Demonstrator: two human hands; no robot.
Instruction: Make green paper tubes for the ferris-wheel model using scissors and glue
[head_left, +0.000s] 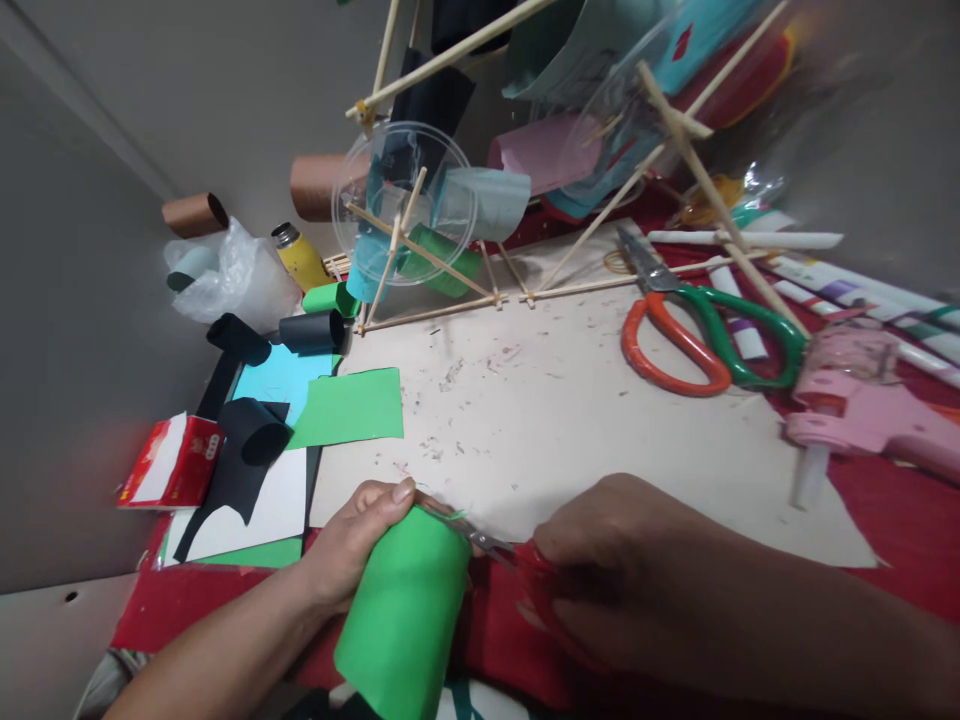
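Note:
My left hand [352,545] is closed around a rolled green paper [401,610] at the bottom middle, thumb on top of its far edge. My right hand [600,560] is closed on a pair of red-handled scissors [517,560], whose metal blades reach left to the green roll's top edge. Both hands hover over the near edge of a beige board [570,420].
Orange and green scissors [697,335] and a pink glue gun [862,405] lie at the right. A wooden stick frame [480,290] with clear plastic lids and coloured paper rolls stands at the back. Green, blue, black and white sheets [330,405] and a red box [172,460] lie left.

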